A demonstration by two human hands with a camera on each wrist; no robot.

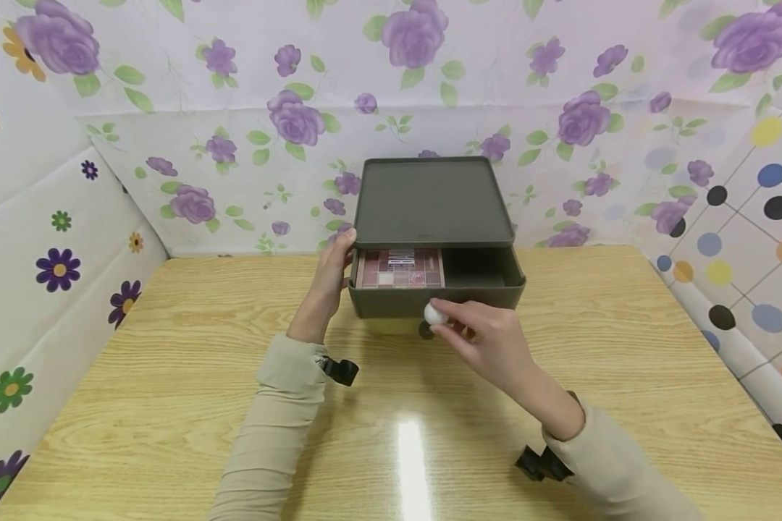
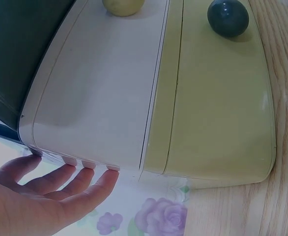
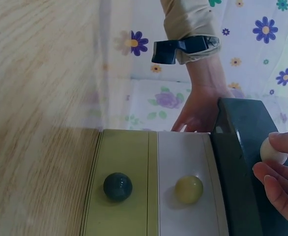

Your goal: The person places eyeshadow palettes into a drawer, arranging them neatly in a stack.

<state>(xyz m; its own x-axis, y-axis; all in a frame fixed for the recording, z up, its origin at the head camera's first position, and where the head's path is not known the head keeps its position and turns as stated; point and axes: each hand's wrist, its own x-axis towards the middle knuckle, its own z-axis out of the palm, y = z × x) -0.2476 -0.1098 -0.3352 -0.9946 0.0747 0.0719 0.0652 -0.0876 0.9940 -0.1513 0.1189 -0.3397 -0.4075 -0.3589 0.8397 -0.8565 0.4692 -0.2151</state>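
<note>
A small chest of drawers (image 1: 433,202) has its dark grey-green top drawer (image 1: 391,300) pulled out. My right hand (image 1: 489,336) pinches that drawer's round white knob (image 1: 434,313) between thumb and fingers. Fingertips of my left hand (image 1: 331,278) rest against the chest's left side; the left wrist view shows them touching the edge of the white middle section (image 2: 100,88). Inside the drawer, on its left, lies a pinkish flat box (image 1: 400,269) with partly readable lettering. Below, the white drawer has a yellow knob (image 3: 188,190) and the yellow-green bottom drawer (image 3: 124,152) a dark knob (image 3: 117,187).
The chest stands on a wood-grain table (image 1: 189,376), near its back edge. Flowered cloth (image 1: 234,166) hangs behind and to the left, and a dotted cloth (image 1: 743,231) on the right. Each wrist carries a black camera mount (image 1: 544,463).
</note>
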